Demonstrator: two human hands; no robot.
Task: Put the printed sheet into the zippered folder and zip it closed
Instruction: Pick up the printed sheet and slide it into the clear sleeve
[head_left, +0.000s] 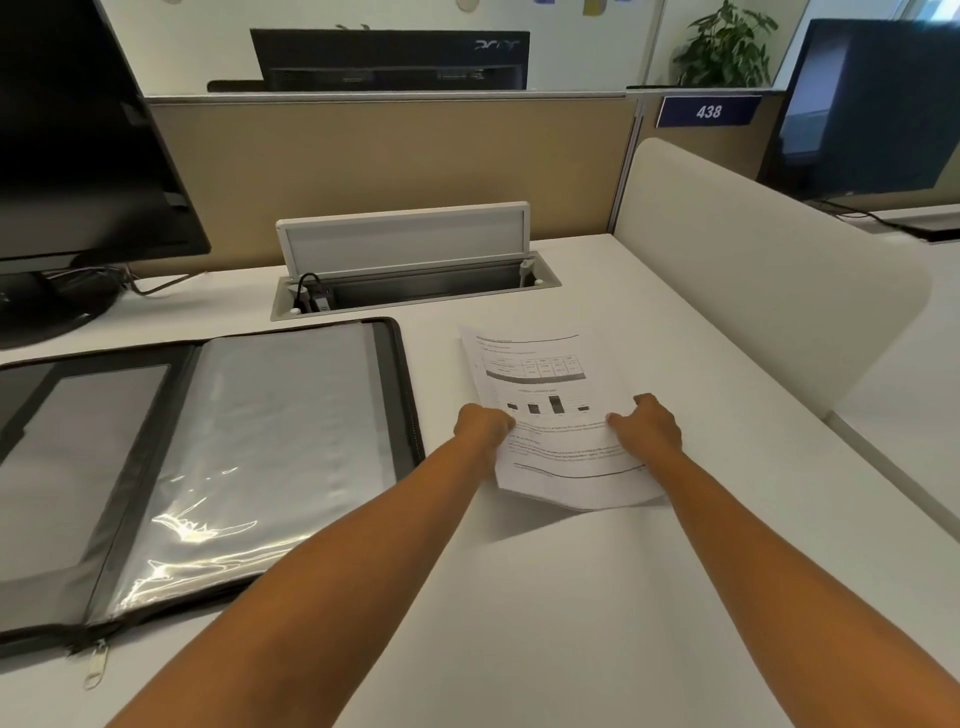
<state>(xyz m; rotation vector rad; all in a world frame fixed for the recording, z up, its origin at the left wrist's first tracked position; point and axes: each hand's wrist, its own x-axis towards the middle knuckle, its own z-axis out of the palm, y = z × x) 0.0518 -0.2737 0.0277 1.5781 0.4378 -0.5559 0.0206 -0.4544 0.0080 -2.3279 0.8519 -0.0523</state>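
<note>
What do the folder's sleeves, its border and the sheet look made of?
The sleeves: clear glossy plastic, given the wrinkled glare. The border: dark matte fabric, probably, with a metallic-looking zipper pull. The printed sheet: thin matte paper, bending where it's lifted.

The left arm (337, 561) and right arm (779, 545), both bare, stretch forward and draw closer together toward the sheet (540, 374). The left hand (483, 426) grips the sheet's left edge, knuckles up and fingers curled. The right hand (649, 426) grips the right edge at the same level, fingers curled and thumb lying on the paper.
</note>
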